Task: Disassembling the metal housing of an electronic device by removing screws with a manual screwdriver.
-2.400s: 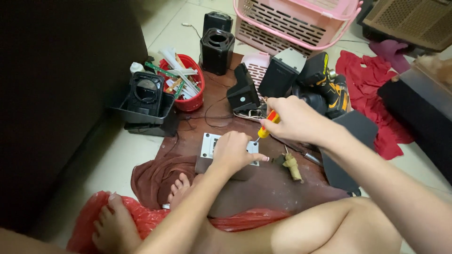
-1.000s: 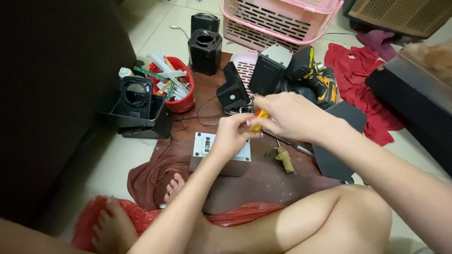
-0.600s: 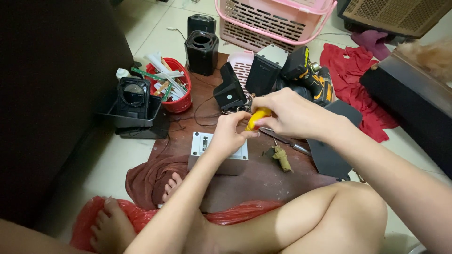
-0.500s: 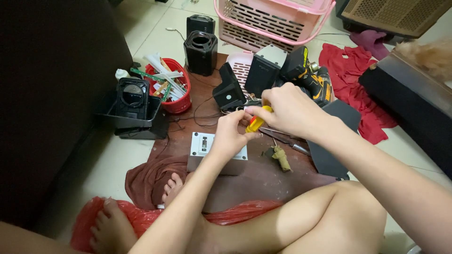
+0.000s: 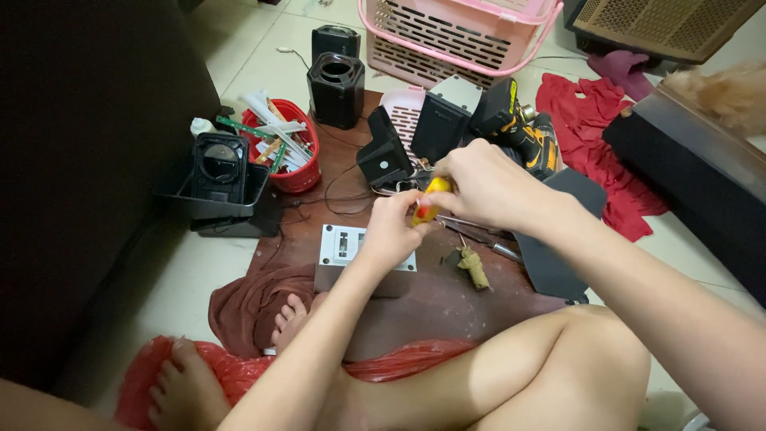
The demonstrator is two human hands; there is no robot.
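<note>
The person sits on the floor with both hands meeting above a brown cloth [image 5: 447, 295] spread over the tiles. The right hand [image 5: 487, 185] is curled shut around a yellow-handled screwdriver [image 5: 428, 199]; only the rounded yellow grip with a touch of red near its lower end shows between the fingers, and the shaft is hidden. The left hand [image 5: 392, 231] is closed loosely, its fingertips pinching at the lower end of that same handle, so the two hands touch there. Whether it grips a small part as well I cannot tell.

Just under the left hand lies a grey box [image 5: 351, 259] with a pale, flat metal top plate that carries small dark openings near its middle; the wrist covers its right edge. Beside it, to the right, lies a small tan, lumpy piece [image 5: 474, 267], and thin metal tools [image 5: 479, 235] rest near the right wrist.

Farther back on the cloth stand black speaker housings [image 5: 387, 152], a taller black round-topped casing [image 5: 336, 88], and a black and yellow power drill [image 5: 523, 132]. A red tub [image 5: 297, 172] full of sticks and strips sits to the left, next to a black tray with a round speaker part [image 5: 217, 172]. A pink laundry basket [image 5: 463, 32] stands behind, and a red cloth [image 5: 598, 136] lies at the right.
</note>
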